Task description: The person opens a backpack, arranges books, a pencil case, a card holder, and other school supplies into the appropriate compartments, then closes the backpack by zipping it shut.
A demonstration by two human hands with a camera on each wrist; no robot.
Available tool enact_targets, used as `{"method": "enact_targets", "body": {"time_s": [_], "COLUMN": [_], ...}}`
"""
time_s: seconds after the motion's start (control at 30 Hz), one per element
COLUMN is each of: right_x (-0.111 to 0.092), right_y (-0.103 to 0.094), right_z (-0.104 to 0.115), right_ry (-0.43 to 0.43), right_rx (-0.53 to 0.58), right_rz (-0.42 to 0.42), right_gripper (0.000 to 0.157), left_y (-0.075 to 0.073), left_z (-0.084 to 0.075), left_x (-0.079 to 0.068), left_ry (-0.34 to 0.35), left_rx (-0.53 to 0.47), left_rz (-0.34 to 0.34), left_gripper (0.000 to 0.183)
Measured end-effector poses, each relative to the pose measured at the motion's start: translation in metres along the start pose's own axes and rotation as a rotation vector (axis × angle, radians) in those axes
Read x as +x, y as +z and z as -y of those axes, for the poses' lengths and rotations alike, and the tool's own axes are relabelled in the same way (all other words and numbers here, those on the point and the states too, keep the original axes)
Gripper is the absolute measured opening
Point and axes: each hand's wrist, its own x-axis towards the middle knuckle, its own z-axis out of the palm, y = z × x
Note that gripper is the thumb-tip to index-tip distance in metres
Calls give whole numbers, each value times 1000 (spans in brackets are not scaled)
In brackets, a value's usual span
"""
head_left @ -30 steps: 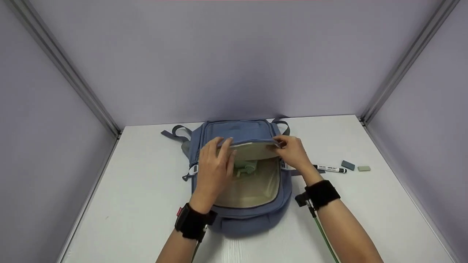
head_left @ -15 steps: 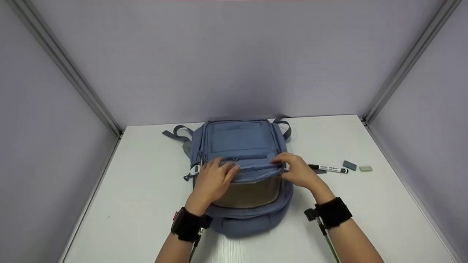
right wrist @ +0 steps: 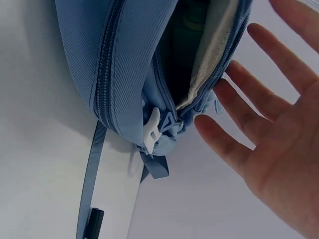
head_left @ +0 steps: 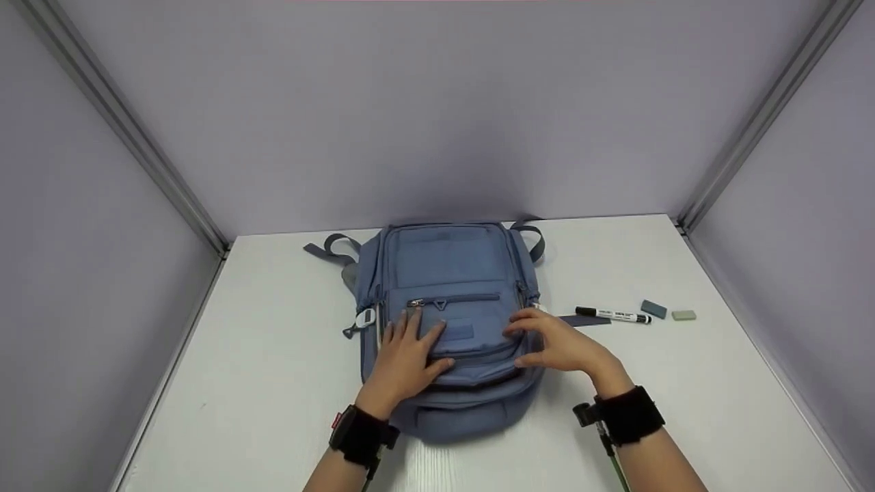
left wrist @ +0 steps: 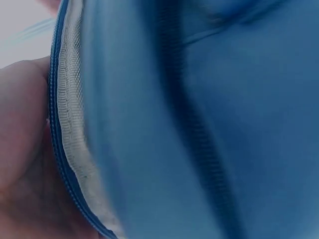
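Note:
A blue backpack (head_left: 444,256) lies on the white table with its front flap (head_left: 489,335) folded down over the compartment. My left hand (head_left: 403,362) rests on the flap's left part, fingers spread. In the left wrist view, the flap's zipper edge (left wrist: 60,144) runs beside part of that hand. At the flap's right edge is my right hand (head_left: 567,345), its fingers apart and holding nothing. The right wrist view shows a gap under the flap, with a dim greenish thing (right wrist: 188,45) inside. Much of that thing is hidden.
Right of the backpack lie a black-and-white marker (head_left: 615,315), a dark blue-grey block (head_left: 653,309) and a pale green block (head_left: 683,316). A strap (head_left: 584,320) extends beside the marker. Grey-white panels (head_left: 437,116) enclose the table's back and sides.
The flap has come down toward the person, covering the compartment opening. Both hands moved down with it. The right hand has let go of its edge, and the left now lies flat on it.

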Motion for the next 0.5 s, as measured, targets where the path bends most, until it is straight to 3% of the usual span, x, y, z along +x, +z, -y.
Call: {"method": "enact_targets", "body": {"time_s": [0.13, 0.37, 0.5], "right_x": [2, 17, 28], "right_y": [-3, -15, -18], "right_z": [-4, -12, -22], "right_ry": [6, 170, 273], "right_rx": [52, 76, 17], "right_rz": [-94, -452, -517], "right_gripper": [39, 19, 18], "left_y": [8, 11, 10], "left_z": [3, 7, 6], "left_x": [-1, -3, -3], "left_ry": [29, 97, 102], "left_rx": [77, 189, 186], "left_rz": [-27, -84, -86], "left_gripper": [68, 69, 69]}}
